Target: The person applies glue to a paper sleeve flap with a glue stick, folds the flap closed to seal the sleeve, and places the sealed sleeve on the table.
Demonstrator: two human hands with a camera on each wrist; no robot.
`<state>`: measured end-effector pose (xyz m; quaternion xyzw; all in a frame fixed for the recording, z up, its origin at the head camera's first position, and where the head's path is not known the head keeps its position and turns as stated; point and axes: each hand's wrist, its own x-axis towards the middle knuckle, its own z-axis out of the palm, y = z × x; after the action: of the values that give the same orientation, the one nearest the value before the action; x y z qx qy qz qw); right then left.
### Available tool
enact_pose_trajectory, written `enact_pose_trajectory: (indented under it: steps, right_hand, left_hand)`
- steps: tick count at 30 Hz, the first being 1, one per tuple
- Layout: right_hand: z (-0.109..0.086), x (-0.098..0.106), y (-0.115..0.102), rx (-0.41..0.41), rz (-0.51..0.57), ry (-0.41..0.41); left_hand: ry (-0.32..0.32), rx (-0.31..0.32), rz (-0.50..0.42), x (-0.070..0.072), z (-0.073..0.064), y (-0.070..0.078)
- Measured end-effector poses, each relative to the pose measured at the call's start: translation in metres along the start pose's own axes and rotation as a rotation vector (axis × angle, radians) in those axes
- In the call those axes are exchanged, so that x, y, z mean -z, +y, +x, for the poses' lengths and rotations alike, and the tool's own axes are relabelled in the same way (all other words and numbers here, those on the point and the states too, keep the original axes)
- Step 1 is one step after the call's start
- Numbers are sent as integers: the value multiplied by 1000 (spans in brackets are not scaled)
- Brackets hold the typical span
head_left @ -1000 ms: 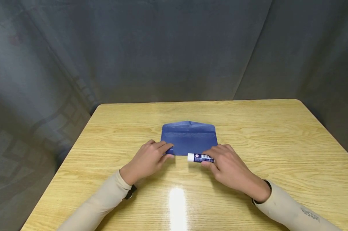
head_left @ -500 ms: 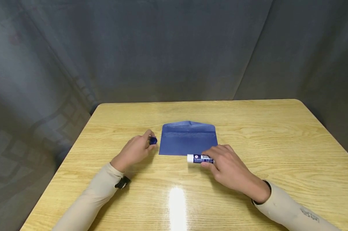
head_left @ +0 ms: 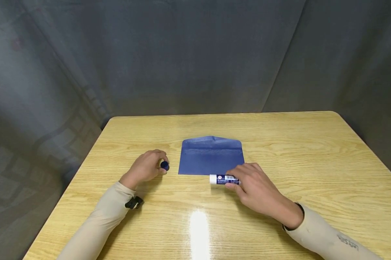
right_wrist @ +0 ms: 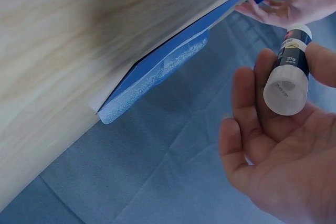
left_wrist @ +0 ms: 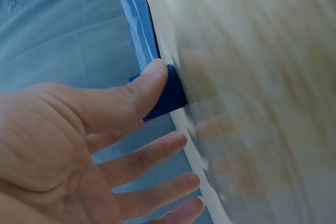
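A blue envelope (head_left: pixel 211 160) lies on the table with its flap folded up at the far side; whitish smears show along the flap in the right wrist view. Left of it, my left hand (head_left: pixel 146 167) pinches a dark blue glue stick cap (head_left: pixel 164 165) between thumb and finger, and in the left wrist view the cap (left_wrist: pixel 170 95) touches the tabletop. At the envelope's near right corner, my right hand (head_left: pixel 255 186) grips a glue stick (head_left: pixel 223 179) lying sideways, white end pointing left. The glue stick (right_wrist: pixel 289 72) appears held above the table.
The wooden table (head_left: pixel 296 144) stretches out around both hands, with a bright light reflection near its front. A dark grey curtain (head_left: pixel 189 57) hangs behind the table and along its sides.
My left hand has moved left, away from the envelope, carrying the cap down to the table and turning it upright. My right hand with the glue stick has barely moved.
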<state>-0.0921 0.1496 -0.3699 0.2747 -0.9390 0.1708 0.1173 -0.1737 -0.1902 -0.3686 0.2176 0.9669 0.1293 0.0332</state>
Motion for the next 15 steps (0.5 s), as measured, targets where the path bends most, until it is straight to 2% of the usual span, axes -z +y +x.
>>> enact_pose_trajectory:
  steps: [4,7,10,15]
  right_hand:
    - [0,0,0,0,-1,1]
    - [0,0,1,-5,1,2]
    - [0,0,1,-13,5,2]
    - [1,1,0,-20,12,3]
  left_hand:
    - [26,10,12,0,-2,0]
    - [68,9,61,1,-4,5]
    - [114,-16,132,1,-6,16]
    - [193,-104,211,-2,-12,42]
